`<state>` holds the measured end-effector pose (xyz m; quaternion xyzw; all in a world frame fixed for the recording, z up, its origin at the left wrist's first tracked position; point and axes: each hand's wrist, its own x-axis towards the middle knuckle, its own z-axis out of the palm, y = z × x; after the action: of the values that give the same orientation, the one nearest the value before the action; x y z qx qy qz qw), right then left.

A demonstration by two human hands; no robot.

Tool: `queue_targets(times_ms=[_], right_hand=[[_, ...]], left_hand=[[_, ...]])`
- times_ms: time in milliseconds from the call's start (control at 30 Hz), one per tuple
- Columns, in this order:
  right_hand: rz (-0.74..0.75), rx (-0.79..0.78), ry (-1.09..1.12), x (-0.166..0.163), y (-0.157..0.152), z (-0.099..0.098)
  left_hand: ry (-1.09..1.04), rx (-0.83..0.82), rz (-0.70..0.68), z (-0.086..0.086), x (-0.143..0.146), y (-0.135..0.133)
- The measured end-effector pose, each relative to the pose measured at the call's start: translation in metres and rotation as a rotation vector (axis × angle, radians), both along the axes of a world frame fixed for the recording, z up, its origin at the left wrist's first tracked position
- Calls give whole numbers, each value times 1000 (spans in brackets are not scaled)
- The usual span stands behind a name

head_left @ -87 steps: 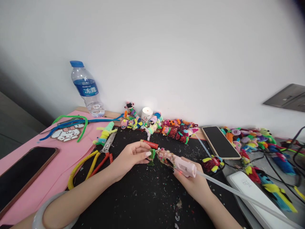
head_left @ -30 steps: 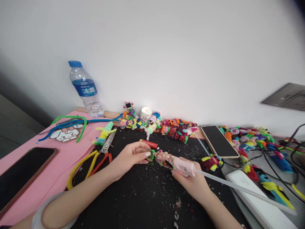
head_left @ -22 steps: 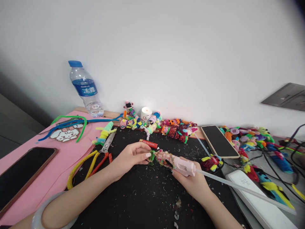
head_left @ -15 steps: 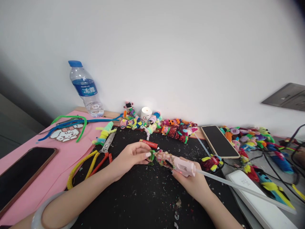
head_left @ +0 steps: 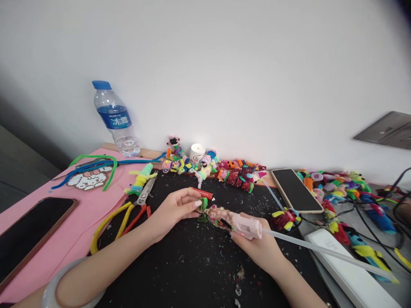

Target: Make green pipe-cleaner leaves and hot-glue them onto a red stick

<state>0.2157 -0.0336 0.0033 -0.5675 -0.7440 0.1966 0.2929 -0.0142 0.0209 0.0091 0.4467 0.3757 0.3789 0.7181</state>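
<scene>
My left hand [head_left: 180, 208] pinches a small green fuzzy piece [head_left: 203, 204], which looks like pipe cleaner, between thumb and fingers. My right hand [head_left: 258, 244] is wrapped round a pale pink glue gun [head_left: 247, 226], its front part crusted with fuzzy, multicoloured bits. Its tip points left and meets or nearly touches the green piece; I cannot tell which. From its back end a long clear glue stick [head_left: 321, 248] runs out to the right. Just behind my left fingertips lies a red lighter [head_left: 205, 194], partly covered by them.
Scissors [head_left: 141, 205] with red and yellow handles lie left of my hands, below a green-yellow pipe-cleaner figure [head_left: 141, 179]. Several figures and a white candle cup [head_left: 197, 153] line the wall. A bottle [head_left: 115, 119], phones [head_left: 297, 190], a white power bank [head_left: 349, 265] and cables surround the black mat [head_left: 180, 273].
The green piece has turned more upright in my left fingers, which have shifted slightly up and left. The glue gun has moved slightly left with its tip nearer the piece.
</scene>
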Motion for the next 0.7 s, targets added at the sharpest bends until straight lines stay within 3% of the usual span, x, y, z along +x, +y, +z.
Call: queue_targets(times_ms=[467,700], right_hand=[[-61,79,-17,4,1,-5],[-24,32,14,2,0,-2]], left_hand=[[32,-52,-96,-1,1,0],[19,-38,-9,0,1,0]])
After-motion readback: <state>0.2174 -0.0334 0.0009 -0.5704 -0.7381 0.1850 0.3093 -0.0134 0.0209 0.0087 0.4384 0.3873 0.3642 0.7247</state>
